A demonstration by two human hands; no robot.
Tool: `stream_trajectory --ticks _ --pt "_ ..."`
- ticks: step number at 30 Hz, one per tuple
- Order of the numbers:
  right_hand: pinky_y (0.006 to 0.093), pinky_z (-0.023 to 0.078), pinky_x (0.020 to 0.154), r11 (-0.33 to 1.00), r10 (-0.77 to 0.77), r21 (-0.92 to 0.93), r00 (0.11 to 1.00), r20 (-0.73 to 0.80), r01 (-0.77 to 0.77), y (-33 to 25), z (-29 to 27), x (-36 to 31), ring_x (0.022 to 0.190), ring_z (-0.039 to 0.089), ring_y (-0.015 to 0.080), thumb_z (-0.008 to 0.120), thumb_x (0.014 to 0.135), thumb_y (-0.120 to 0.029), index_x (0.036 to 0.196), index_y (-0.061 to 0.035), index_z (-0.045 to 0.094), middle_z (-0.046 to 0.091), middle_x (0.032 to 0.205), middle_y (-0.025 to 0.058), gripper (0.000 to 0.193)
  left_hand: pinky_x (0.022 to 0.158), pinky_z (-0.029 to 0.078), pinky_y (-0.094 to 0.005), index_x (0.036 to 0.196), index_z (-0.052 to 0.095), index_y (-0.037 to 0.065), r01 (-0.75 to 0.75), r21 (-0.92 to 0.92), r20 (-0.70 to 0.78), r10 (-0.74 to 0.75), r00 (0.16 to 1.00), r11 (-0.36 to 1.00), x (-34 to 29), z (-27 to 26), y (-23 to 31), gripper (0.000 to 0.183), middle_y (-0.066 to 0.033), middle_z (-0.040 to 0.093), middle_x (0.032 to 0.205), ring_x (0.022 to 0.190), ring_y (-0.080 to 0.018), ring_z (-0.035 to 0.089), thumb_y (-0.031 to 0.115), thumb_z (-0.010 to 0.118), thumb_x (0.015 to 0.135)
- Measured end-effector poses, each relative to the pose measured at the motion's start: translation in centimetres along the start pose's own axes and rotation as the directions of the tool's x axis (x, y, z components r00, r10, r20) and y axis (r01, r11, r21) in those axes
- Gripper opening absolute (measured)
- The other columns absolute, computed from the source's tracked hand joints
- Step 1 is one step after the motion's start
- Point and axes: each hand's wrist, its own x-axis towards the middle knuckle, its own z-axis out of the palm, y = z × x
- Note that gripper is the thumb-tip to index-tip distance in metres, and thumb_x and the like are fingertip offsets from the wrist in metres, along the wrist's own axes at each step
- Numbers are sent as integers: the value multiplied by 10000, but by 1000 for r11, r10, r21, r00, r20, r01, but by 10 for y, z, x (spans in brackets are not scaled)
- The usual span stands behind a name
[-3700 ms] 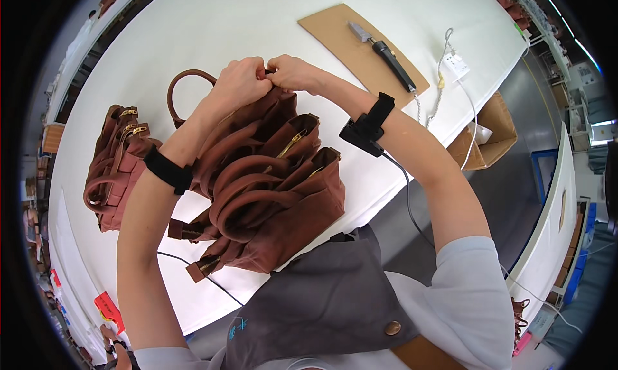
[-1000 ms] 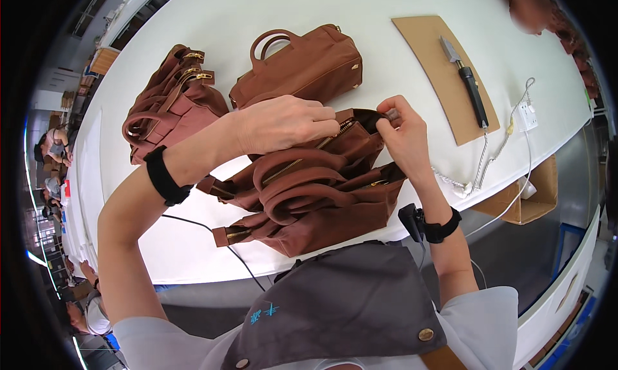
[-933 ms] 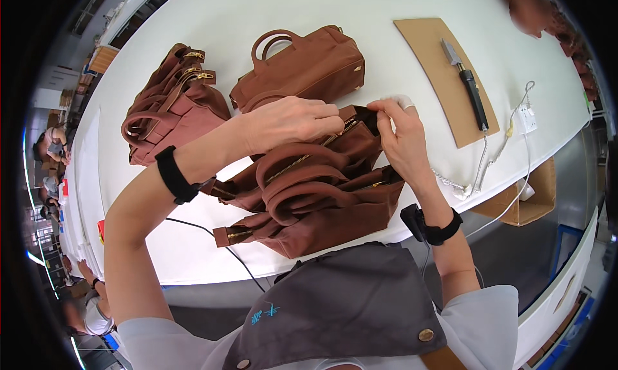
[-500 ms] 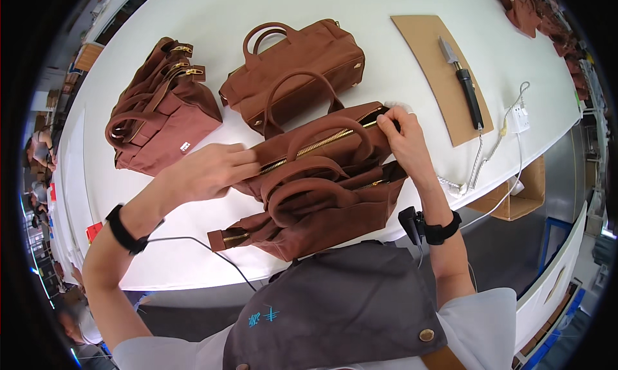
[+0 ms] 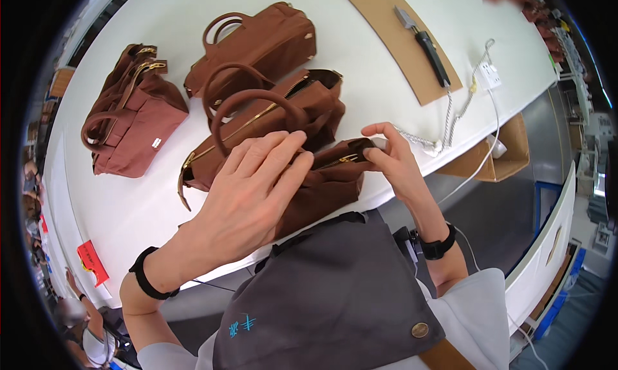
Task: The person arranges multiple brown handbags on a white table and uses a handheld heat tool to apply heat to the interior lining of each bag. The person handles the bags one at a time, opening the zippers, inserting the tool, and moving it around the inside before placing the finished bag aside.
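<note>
My left hand (image 5: pixel 248 193) reaches over the nearest brown handbag (image 5: pixel 328 193) with its fingers stretched out, covering much of the bag's left part. At this bag's right end is my right hand (image 5: pixel 396 161), thumb and forefinger apart, the thumb by the corner of the zipped top; its other fingers are partly hidden. Just beyond lies a second brown handbag (image 5: pixel 257 122) with raised handles. Its long gold zipper is partly open at the right, and a zipper end hangs at the left.
Two more brown handbags, one at the left (image 5: pixel 138 135) and one at the back (image 5: pixel 257 38), rest on the white table (image 5: pixel 148 209). A black-handled corded hot knife (image 5: pixel 431 58) lies on cardboard (image 5: pixel 380 22). A power socket (image 5: pixel 489 76) and a cardboard box (image 5: pixel 512 151) are at the right.
Both hands have left the second bag's zipper and come to the nearest bag. The second bag now sits apart from it, turned, its left zipper end hanging. The view has shifted.
</note>
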Motion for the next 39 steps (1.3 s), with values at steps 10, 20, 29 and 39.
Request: stream_trajectory --ticks 10,20,29,39 --pt "312 525 733 993 103 35 969 225 -114 -22 -22 13 858 601 167 542 783 -15 1095 -15 499 600 938 89 315 637 454 -420 835 578 -47 263 -312 665 12 747 913 61 -13 25 183 -179 582 704 699 -367 581 109 490 871" --pt "358 535 767 975 63 176 934 351 -132 -6 -37 22 865 621 191 525 779 36 1078 -5 488 607 979 137 304 666 440 -378 1145 544 -4 94 -304 243 -18 970 948 68 49 38 326 -148 528 750 699 -299 541 13 536 820" --pt "278 515 715 996 -35 94 950 310 5 -5 -41 7 800 603 106 544 802 24 1070 -46 491 604 817 46 283 650 487 -321 976 632 -58 250 -439 358 -87 930 863 46 50 36 252 -181 635 809 692 -244 629 -48 439 814" --pt "213 410 504 976 -113 216 924 366 34 9 -37 3 596 555 86 536 809 10 1048 -13 491 585 705 52 244 472 449 -421 1202 471 80 170 -38 315 -149 937 985 54 78 39 389 -160 583 613 525 -338 581 28 516 820"
